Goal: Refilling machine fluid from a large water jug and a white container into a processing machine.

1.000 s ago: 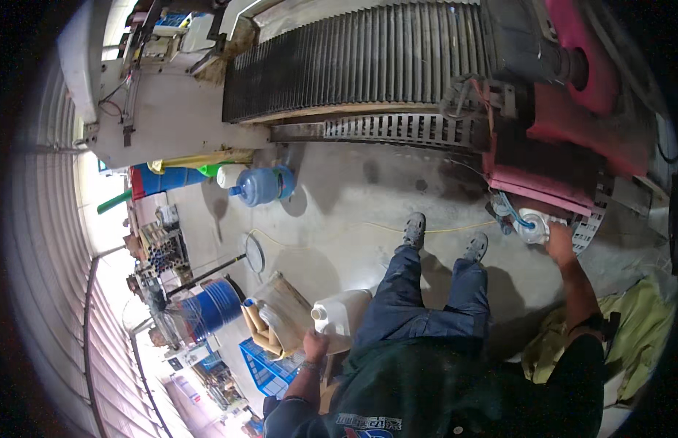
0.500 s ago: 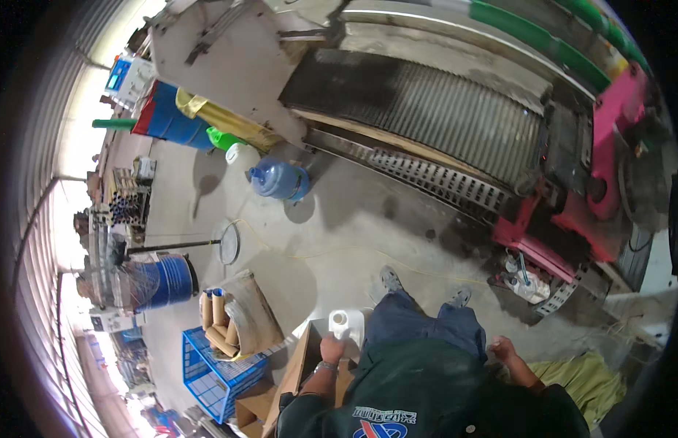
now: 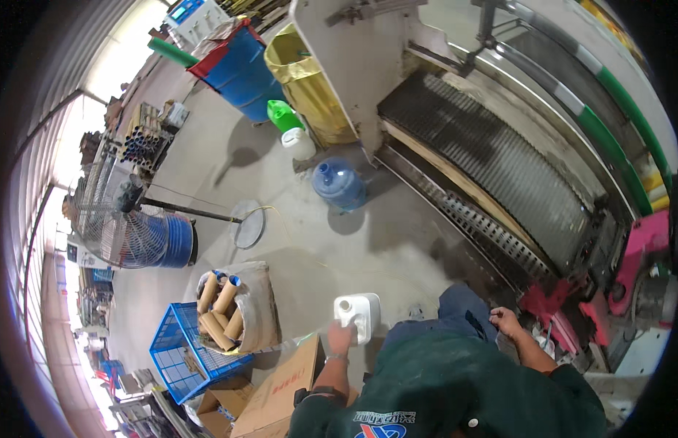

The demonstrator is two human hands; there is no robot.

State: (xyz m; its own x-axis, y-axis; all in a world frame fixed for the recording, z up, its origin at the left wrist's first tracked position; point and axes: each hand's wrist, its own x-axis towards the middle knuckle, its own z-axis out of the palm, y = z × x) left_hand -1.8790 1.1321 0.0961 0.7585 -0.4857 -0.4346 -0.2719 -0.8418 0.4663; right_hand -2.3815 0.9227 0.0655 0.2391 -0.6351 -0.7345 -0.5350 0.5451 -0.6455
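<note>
My left hand (image 3: 341, 337) grips a white plastic jug (image 3: 359, 314) by its side, holding it low in front of my left leg above the concrete floor (image 3: 295, 190). My right hand (image 3: 505, 321) hangs by my right thigh with the fingers curled in and nothing visible in it, close to the red parts of a machine (image 3: 551, 303). My dark green shirt fills the lower middle of the view and hides my feet.
A long machine with a ribbed black belt (image 3: 492, 157) runs along the right. A blue water bottle (image 3: 339, 185), a white jug (image 3: 299, 143) and a green can (image 3: 284, 115) stand ahead. A sack of cardboard tubes (image 3: 233, 306), a blue crate (image 3: 180, 350), cardboard boxes (image 3: 280, 390) and a floor fan (image 3: 127, 226) are at the left.
My right hand has left the machine's lower edge and dropped to my thigh. The view has swung left along the machine. My left hand keeps hold of the white jug.
</note>
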